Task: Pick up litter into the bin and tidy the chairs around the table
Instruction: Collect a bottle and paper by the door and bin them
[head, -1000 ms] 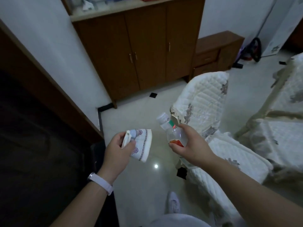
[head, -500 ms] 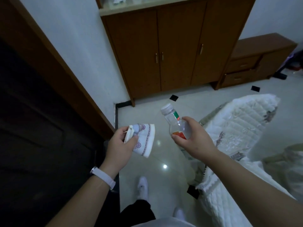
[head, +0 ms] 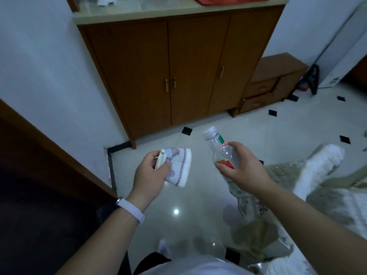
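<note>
- The pale tiled floor (head: 278,139) spreads under you, set with small black diamond tiles and catching a bright spot of light between your forearms.
- A tall wooden cupboard (head: 178,76) with three doors stands against the wall straight ahead. A low drawer unit (head: 268,86) sits just beside it on the right.
- A chair (head: 321,169) under a white quilted cover is at your right. It is blurred, and your right forearm crosses in front of it.
- Your right hand (head: 244,167) grips a clear plastic bottle (head: 220,149) around its lower body, fingers and thumb curled round it. The bottle tilts up and to the left, so its white cap (head: 209,132) points toward the cupboard, above and left of your knuckles.
- The bottle carries a green and red strip near the shoulder and a red label (head: 225,163) just above your thumb. No writing or brand on either is readable.
- Your left hand (head: 148,175) pinches a piece of crumpled paper litter (head: 178,167), white with a purple pattern. The thumb presses on top and the paper sticks out to the right of your fingers. It shows no legible print.
- The paper and the bottle are held apart, over the floor, at about the same height.
- A white wristband (head: 131,210) circles your left wrist.
</note>
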Action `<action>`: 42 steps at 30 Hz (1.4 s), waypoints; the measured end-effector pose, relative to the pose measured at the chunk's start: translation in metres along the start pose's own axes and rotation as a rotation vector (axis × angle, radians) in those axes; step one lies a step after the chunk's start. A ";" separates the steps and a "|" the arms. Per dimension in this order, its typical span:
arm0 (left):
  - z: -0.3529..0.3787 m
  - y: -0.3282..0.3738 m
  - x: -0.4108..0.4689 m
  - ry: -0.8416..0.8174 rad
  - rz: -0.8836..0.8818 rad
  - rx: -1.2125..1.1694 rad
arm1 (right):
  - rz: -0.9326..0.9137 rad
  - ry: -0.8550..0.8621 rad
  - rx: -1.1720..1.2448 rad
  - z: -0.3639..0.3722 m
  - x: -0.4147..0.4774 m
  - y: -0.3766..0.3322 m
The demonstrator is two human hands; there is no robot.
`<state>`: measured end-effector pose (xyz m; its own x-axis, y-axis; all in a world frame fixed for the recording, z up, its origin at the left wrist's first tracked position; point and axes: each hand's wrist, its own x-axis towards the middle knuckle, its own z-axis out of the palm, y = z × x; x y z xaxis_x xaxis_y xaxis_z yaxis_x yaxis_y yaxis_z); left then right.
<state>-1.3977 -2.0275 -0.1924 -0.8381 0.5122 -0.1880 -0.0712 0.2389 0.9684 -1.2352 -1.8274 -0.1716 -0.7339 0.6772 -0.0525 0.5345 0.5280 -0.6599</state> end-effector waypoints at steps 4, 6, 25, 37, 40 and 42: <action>-0.012 0.013 0.067 -0.085 0.012 0.035 | 0.044 0.059 0.011 0.013 0.038 -0.019; -0.009 0.021 0.094 -0.118 0.008 0.047 | 0.070 0.061 0.011 0.015 0.052 -0.017; 0.177 0.108 0.326 -0.282 0.052 0.215 | 0.248 0.194 0.225 -0.063 0.289 0.094; 0.344 0.162 0.421 -0.530 0.067 0.206 | 0.376 0.443 0.214 -0.169 0.358 0.184; 0.388 0.166 0.446 -0.600 0.082 0.200 | 0.459 0.457 0.182 -0.178 0.372 0.209; 0.421 0.166 0.466 -0.641 0.100 0.189 | 0.511 0.469 0.162 -0.186 0.384 0.225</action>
<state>-1.5730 -1.4019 -0.1880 -0.3445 0.9139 -0.2149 0.1347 0.2747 0.9521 -1.3188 -1.3529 -0.2013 -0.1314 0.9880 -0.0812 0.6677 0.0277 -0.7439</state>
